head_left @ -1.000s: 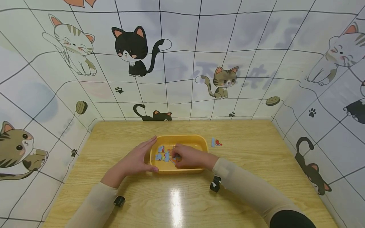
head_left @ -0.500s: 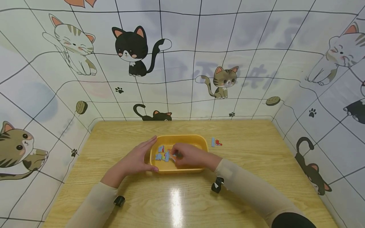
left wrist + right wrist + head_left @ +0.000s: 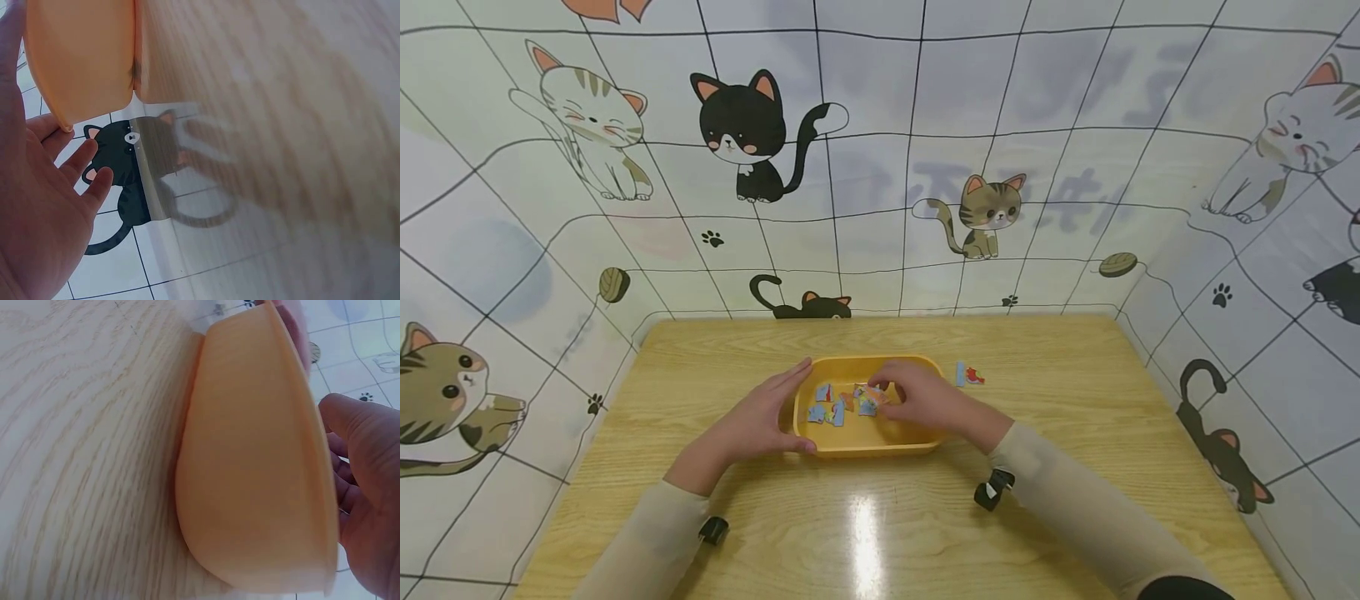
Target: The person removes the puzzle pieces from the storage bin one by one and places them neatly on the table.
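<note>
A yellow tray stands on the table, with several small jigsaw puzzle pieces lying in its left and middle part. They are light blue with orange and red print. My left hand holds the tray's left end, thumb at the front corner and fingers at the back corner. Inside the tray, the curled fingers of my right hand are at an orange and blue puzzle piece, which seems pinched between thumb and forefinger. In the right wrist view the tray wall hides the fingertips and the pieces.
Beyond the tray's right end, two joined-looking puzzle pieces lie on the wooden table. A cloth printed with cats hangs behind the table and along both sides.
My right hand has shifted right and slightly back inside the tray, uncovering pieces near the middle that it hid before. My left hand stays in place on the tray.
</note>
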A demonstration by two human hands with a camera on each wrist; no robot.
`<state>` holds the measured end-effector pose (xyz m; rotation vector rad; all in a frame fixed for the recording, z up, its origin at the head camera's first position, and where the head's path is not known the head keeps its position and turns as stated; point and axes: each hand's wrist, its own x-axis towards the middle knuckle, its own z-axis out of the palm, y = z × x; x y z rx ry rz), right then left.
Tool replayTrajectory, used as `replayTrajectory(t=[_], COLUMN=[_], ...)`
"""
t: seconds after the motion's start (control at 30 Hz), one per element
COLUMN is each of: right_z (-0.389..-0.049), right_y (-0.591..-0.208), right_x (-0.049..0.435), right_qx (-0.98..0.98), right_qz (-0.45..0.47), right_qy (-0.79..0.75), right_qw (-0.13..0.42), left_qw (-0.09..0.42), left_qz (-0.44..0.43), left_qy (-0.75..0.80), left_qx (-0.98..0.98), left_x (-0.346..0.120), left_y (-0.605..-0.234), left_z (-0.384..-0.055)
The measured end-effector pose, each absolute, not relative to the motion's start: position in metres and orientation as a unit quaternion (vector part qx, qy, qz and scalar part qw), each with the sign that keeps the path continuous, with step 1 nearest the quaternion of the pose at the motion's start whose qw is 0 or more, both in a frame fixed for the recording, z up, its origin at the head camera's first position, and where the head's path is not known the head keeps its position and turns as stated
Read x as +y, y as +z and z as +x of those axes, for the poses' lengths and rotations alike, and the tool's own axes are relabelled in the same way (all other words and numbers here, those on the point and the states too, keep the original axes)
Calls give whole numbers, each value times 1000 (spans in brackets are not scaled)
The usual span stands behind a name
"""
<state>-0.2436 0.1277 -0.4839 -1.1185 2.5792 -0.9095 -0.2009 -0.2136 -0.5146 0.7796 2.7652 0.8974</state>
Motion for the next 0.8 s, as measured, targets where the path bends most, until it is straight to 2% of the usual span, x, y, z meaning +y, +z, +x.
replayTrajectory(t=[0.47,0.8], right_z=[-238,-235], right_y=[-475,-476], right_x=[159,183], right_qx=[863,869], right_qz=[-349,-321], right_qy=[-366,-377], right_qw=[12,-8], left_qw=[60,61], left_qz=[256,251], left_qy=[295,289], left_qx=[919,922], left_x=[-214,-214], left_y=[-514,-515], left_z=[-199,-199])
